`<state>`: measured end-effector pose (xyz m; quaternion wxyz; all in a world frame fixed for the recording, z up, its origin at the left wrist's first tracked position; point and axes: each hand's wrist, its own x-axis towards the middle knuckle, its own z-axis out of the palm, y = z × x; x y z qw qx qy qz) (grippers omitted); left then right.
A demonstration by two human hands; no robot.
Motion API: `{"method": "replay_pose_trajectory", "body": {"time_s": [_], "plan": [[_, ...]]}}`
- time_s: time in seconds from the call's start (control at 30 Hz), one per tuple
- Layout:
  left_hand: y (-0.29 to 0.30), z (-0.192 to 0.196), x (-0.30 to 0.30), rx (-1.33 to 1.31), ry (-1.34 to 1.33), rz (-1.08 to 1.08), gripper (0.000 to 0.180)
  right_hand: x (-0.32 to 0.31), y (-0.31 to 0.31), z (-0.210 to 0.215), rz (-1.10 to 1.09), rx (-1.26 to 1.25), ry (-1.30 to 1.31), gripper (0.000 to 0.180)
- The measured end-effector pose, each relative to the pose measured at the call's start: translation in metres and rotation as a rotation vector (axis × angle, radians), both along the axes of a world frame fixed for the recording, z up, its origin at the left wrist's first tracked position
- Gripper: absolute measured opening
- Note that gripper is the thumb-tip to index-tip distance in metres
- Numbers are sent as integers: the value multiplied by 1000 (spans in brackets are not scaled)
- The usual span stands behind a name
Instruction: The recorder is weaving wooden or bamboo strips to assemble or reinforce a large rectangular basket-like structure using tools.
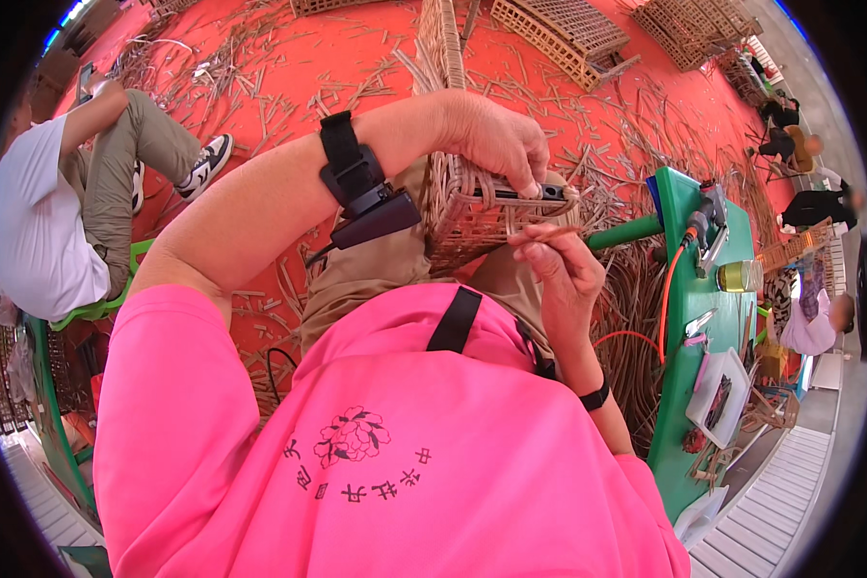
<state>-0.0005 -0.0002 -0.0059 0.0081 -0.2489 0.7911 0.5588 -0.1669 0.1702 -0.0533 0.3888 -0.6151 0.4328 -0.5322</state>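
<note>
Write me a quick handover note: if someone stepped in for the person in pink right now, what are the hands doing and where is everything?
Left hand: lies over the top rim of the woven basket, fingers pressing a dark flat tool there.
Right hand: pinches a thin brown cane strip just under that rim.
The basket rests on the lap; its wall is woven.
The rim is being worked; how much remains cannot be told.
Loose cane strips lie on the red floor; a green workbench with tools stands to the right.

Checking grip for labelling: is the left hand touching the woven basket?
Touching: the head view shows the left hand lying across the woven basket rim, fingers curled over its edge.
</note>
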Motion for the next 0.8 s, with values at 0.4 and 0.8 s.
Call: {"method": "replay_pose_trajectory", "body": {"time_s": [0.4,0.8], "plan": [[-2,-4,1,-23,13,9,27,7,-11,-31,9,472,-206,24],[-3,-6,2,-9,41,3,24,14,-16,-45,-4,447,-327,20]]}}
